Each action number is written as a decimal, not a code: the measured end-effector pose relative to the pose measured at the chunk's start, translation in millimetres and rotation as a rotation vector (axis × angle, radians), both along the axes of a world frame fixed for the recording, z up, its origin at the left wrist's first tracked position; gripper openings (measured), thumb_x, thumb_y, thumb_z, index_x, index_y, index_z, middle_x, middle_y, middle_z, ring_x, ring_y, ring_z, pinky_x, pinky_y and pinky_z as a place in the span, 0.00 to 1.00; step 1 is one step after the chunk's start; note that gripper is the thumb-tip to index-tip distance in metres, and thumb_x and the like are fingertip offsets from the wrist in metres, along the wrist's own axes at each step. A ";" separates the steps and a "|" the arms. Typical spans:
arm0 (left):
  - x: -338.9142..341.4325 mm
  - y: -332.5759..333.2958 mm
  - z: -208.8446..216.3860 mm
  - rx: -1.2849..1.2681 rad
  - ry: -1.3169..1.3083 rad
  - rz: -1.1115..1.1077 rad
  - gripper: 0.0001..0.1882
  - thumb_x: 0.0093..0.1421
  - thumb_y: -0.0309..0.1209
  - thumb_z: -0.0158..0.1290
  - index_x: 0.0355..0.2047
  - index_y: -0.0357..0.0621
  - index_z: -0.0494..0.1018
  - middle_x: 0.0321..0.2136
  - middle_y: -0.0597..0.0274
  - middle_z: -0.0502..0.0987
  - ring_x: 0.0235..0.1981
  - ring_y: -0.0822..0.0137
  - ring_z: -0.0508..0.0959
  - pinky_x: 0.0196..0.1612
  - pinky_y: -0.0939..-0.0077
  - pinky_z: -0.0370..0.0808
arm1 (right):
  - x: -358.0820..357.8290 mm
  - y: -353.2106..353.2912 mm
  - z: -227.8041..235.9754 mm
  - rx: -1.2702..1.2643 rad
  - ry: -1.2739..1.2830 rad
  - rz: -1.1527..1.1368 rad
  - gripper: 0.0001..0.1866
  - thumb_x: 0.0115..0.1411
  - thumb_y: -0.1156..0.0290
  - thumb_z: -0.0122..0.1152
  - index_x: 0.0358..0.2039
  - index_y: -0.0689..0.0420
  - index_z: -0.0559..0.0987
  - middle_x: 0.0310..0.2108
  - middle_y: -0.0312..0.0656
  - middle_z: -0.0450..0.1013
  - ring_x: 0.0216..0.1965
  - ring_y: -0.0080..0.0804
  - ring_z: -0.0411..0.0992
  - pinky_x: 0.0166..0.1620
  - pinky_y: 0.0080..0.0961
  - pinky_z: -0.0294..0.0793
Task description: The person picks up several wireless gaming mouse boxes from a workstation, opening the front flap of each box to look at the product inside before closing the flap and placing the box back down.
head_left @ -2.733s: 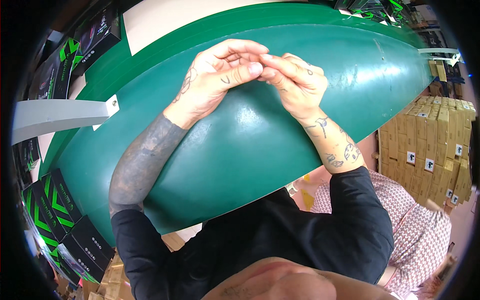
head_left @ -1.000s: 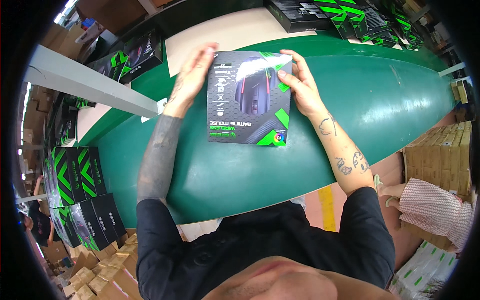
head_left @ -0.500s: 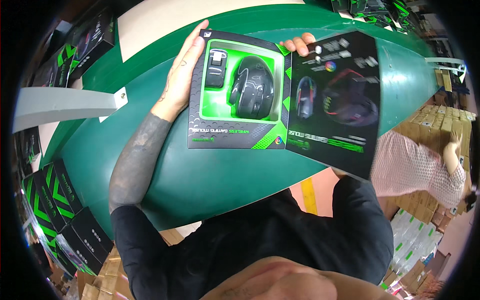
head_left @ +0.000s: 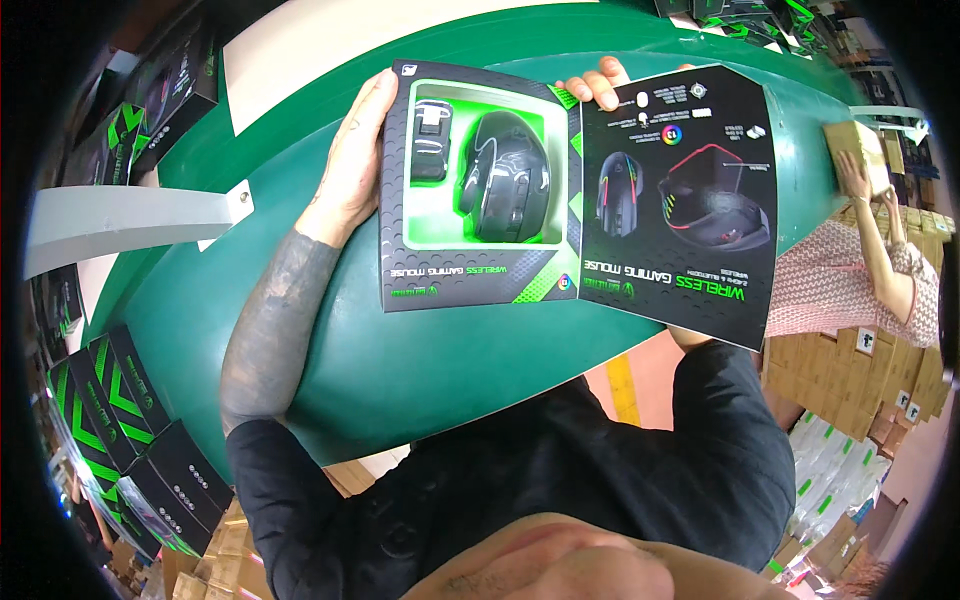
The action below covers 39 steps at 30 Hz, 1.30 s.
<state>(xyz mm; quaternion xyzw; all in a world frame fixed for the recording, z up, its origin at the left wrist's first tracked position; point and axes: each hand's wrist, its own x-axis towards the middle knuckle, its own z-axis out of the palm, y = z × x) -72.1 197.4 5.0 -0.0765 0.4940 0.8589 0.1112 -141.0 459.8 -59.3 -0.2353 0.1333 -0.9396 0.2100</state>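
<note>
Black box [head_left: 480, 258]: flap [head_left: 680, 255] open
Green insert [head_left: 450, 215]: mouse [head_left: 508, 180], dark accessory [head_left: 431, 155]
Left fingers [head_left: 378, 92]: holding box
Right fingers [head_left: 602, 92]: gripping flap

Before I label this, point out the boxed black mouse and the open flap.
Boxed black mouse [head_left: 511, 180]: head view, middle of its shell.
Open flap [head_left: 652, 207]: head view, middle of its inner face.

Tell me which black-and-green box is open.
The box in the left hand and right hand: its flap is swung out rightward, showing a mouse inside. The other boxes, where clear, look shut.
</note>
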 end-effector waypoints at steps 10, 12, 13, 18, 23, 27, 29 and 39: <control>-0.2 -23.7 -7.4 -0.411 0.270 -0.203 0.24 0.59 0.45 0.49 0.45 0.37 0.69 0.38 0.60 0.75 0.41 0.72 0.72 0.41 0.73 0.72 | 36.4 -40.5 77.8 1.279 0.500 -0.427 0.30 0.51 0.74 0.62 0.55 0.59 0.63 0.51 0.49 0.66 0.55 0.38 0.63 0.60 0.34 0.58; 19.0 -18.7 32.0 -0.459 0.109 -0.228 0.16 0.56 0.41 0.52 0.37 0.42 0.75 0.36 0.66 0.74 0.37 0.75 0.71 0.37 0.76 0.70 | 39.6 -38.6 76.5 1.202 0.312 -0.435 0.27 0.54 0.73 0.58 0.54 0.62 0.63 0.50 0.52 0.67 0.53 0.38 0.64 0.58 0.33 0.60; 36.0 -24.0 30.2 -0.302 -0.002 -0.216 0.15 0.55 0.41 0.53 0.37 0.44 0.75 0.34 0.67 0.74 0.35 0.76 0.70 0.35 0.78 0.70 | 40.5 -36.0 64.7 1.160 0.284 -0.423 0.24 0.57 0.72 0.54 0.53 0.63 0.64 0.48 0.51 0.68 0.52 0.37 0.66 0.56 0.31 0.62; 164.1 -72.3 117.1 -0.611 0.132 0.086 0.18 0.52 0.35 0.56 0.42 0.41 0.71 0.35 0.63 0.75 0.37 0.75 0.72 0.43 0.79 0.67 | 39.7 -14.4 51.4 1.071 0.268 -0.398 0.15 0.62 0.72 0.50 0.48 0.64 0.68 0.42 0.44 0.70 0.45 0.29 0.68 0.51 0.25 0.66; 352.8 -116.0 168.3 -0.397 0.432 1.164 0.16 0.56 0.34 0.47 0.42 0.38 0.71 0.38 0.57 0.75 0.40 0.66 0.75 0.47 0.69 0.70 | 47.5 -25.4 57.3 1.335 0.418 -0.469 0.10 0.59 0.74 0.55 0.42 0.61 0.72 0.37 0.37 0.69 0.39 0.22 0.67 0.45 0.18 0.66; 439.8 -125.1 177.2 -0.345 0.759 1.650 0.19 0.58 0.34 0.44 0.47 0.35 0.67 0.45 0.51 0.73 0.45 0.57 0.74 0.50 0.57 0.69 | 43.5 -23.4 54.2 1.339 0.508 -0.471 0.09 0.59 0.75 0.55 0.40 0.61 0.73 0.36 0.36 0.69 0.38 0.21 0.66 0.44 0.17 0.66; 443.6 -133.1 168.8 -0.520 0.638 1.904 0.19 0.57 0.31 0.47 0.47 0.35 0.66 0.45 0.51 0.73 0.45 0.57 0.74 0.51 0.57 0.70 | 41.5 -24.5 51.0 1.351 0.532 -0.460 0.08 0.59 0.75 0.55 0.39 0.62 0.73 0.36 0.36 0.70 0.38 0.21 0.66 0.44 0.18 0.66; 379.3 -137.2 115.1 -0.948 0.226 1.889 0.41 0.56 0.29 0.56 0.61 0.41 0.41 0.36 0.60 0.74 0.34 0.70 0.74 0.41 0.75 0.70 | 44.2 -19.8 56.5 1.479 0.692 -0.472 0.07 0.59 0.74 0.55 0.38 0.61 0.74 0.35 0.36 0.70 0.37 0.21 0.66 0.43 0.17 0.66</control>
